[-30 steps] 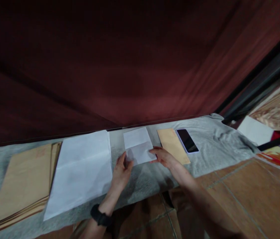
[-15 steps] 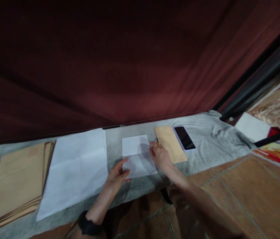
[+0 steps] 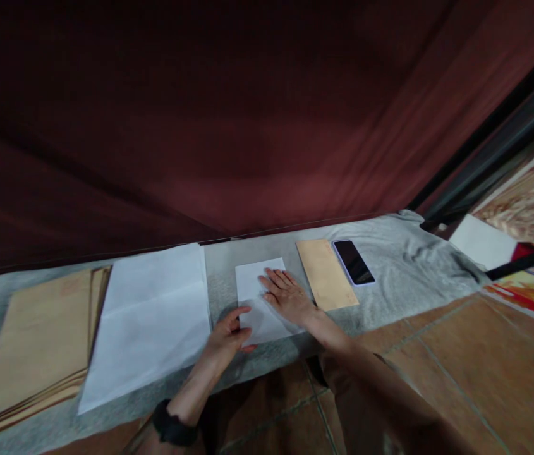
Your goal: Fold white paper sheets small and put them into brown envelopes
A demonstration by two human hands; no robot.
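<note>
A white sheet of paper [image 3: 252, 278], with a crease across its middle, lies in front of me on the grey cloth. My right hand [image 3: 288, 296] rests palm down on it, fingers stretched out flat. At the sheet's lower left edge is my left hand [image 3: 229, 336], its thumb and fingers apart and touching the edge; I cannot see a grip on it. To the right of the sheet lies a small brown envelope [image 3: 327, 275], partly beside my right wrist. A dark watch or band [image 3: 174, 424] is on my left wrist.
A stack of larger white sheets [image 3: 153, 322] and a pile of big brown envelopes [image 3: 42, 344] lie on the left. A phone [image 3: 354, 262] lies right of the small envelope. Grey cloth [image 3: 413, 272] covers the narrow surface; a dark red curtain [image 3: 248, 126] hangs behind.
My right hand has slid left from the sheet's right edge onto its middle and flattened out. My left hand stays by the lower left edge, barely moved.
</note>
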